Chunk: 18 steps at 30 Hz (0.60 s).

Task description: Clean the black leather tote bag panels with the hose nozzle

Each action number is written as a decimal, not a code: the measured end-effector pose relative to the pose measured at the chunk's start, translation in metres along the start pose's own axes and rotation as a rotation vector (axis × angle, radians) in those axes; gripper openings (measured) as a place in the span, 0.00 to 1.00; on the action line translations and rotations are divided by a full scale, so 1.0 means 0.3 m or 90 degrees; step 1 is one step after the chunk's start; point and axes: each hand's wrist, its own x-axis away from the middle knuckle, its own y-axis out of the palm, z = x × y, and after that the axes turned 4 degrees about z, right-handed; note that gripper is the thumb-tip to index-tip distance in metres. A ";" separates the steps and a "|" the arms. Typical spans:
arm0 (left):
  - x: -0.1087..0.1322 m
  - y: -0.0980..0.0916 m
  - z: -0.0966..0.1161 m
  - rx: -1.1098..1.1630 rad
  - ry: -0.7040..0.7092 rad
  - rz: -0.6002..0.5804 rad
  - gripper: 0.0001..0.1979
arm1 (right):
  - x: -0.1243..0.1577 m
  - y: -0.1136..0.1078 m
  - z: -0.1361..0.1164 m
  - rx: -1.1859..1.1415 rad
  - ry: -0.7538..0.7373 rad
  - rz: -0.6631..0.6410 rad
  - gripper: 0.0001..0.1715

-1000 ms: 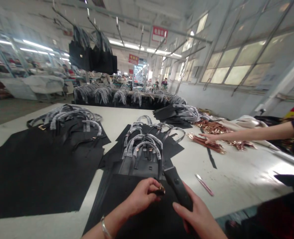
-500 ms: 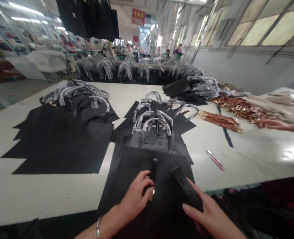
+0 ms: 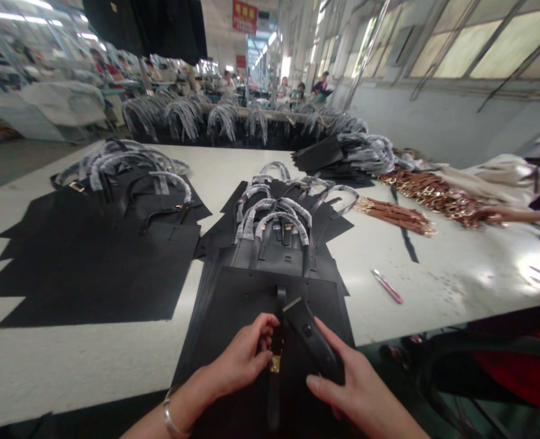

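The left hand (image 3: 242, 353) pinched a strap (image 3: 274, 390) running lengthwise away; the right hand (image 3: 347, 384) gripped a tool (image 3: 313, 338) pointing forward-left; handles (image 3: 297, 224) lay beyond.

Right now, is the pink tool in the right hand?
No: the pink tool lies on the white table, while the right hand holds a black handheld device.

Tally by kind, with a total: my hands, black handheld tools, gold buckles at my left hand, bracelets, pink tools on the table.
Hands (left hand, right hand): 2
Black handheld tool: 1
Gold buckle: 1
Bracelet: 1
Pink tool: 1
Total: 6
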 end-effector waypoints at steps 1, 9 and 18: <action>-0.004 -0.005 0.009 -0.020 -0.009 0.006 0.23 | -0.009 -0.022 0.006 0.008 0.008 0.038 0.53; -0.168 -0.129 -0.005 -0.450 0.068 0.279 0.21 | 0.045 -0.247 0.111 0.025 0.036 0.309 0.49; -0.292 -0.219 0.027 -0.739 -0.092 0.314 0.33 | 0.168 -0.236 0.257 0.010 0.135 0.396 0.52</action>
